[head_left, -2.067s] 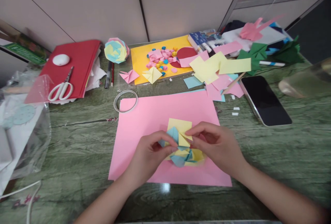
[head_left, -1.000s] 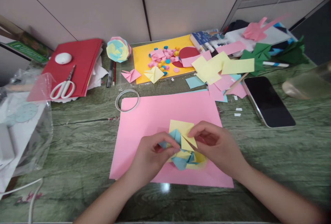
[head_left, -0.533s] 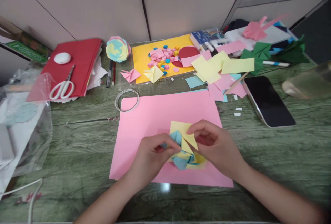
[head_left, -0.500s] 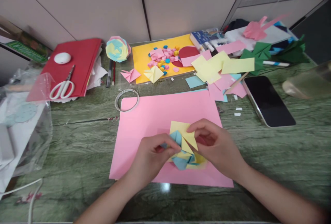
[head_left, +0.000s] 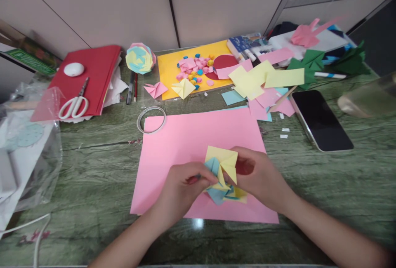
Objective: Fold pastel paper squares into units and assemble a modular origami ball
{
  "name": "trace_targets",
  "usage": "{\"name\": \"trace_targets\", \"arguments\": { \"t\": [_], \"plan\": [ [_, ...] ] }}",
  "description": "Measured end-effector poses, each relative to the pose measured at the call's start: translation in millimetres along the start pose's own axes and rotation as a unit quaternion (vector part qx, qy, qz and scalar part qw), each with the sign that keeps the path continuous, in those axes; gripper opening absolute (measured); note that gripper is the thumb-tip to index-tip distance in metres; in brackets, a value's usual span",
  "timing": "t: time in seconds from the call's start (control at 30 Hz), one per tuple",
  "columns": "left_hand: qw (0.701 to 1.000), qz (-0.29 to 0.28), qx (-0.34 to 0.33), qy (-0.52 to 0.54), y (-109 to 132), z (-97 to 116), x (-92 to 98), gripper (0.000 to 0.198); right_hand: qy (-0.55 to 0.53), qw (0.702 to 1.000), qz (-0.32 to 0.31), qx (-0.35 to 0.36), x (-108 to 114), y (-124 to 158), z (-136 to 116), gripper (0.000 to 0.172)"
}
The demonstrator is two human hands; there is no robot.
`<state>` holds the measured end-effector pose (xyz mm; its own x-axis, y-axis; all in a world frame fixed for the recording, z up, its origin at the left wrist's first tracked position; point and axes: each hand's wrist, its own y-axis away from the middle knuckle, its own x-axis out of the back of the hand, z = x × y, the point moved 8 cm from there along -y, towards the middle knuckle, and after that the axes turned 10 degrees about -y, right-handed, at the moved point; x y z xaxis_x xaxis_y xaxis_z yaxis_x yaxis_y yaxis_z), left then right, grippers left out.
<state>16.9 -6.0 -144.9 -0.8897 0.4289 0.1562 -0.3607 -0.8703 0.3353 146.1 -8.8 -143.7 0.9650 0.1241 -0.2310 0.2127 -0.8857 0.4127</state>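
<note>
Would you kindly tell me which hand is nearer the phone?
Right: the right hand is left of the phone, toward the person; the left hand is farther left.

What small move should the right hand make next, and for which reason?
Perhaps the right hand should gently press the yellow flap flat: its corner stands loose beside that hand, while the left hand pinches the blue-and-yellow folded paper.

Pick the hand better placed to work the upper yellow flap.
Right hand, probably: it is at the yellow flap's right edge. The left hand pinches the paper model on its left side, so seems better placed for steadying.
</note>
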Motion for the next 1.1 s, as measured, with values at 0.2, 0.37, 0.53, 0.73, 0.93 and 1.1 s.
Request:
{"name": "trace_targets", "arguments": {
  "t": [0.2,0.37,0.53,0.73,0.93,1.1],
  "plan": [
    [1.000,0.000,-0.015,-0.001,2.5,0.3,-1.2,0.008,0.011,0.998,-0.062,-0.020,-5.0,1.6,2.2,0.003],
    [0.999,0.005,-0.038,-0.018,2.8,6.8,-0.2,0.010,0.047,0.997,-0.053,-0.014,-1.1,1.4,1.6,0.004],
    [0.995,0.018,-0.066,-0.069,1.9,12.3,2.3,0.009,0.059,0.997,-0.042,-0.006,-0.4,1.3,2.6,0.009],
    [0.993,0.011,-0.075,-0.094,1.4,12.1,1.5,0.008,0.080,0.994,-0.063,0.026,-0.3,-0.8,-3.9,0.005],
    [0.992,0.005,-0.075,-0.106,1.5,12.2,-0.8,0.009,0.111,0.991,-0.063,0.035,0.6,0.9,-2.0,0.007],
    [0.992,0.015,-0.070,-0.101,0.9,14.3,2.4,0.008,0.082,0.994,-0.064,0.030,-0.8,0.7,-2.3,0.008]
  ]
}}
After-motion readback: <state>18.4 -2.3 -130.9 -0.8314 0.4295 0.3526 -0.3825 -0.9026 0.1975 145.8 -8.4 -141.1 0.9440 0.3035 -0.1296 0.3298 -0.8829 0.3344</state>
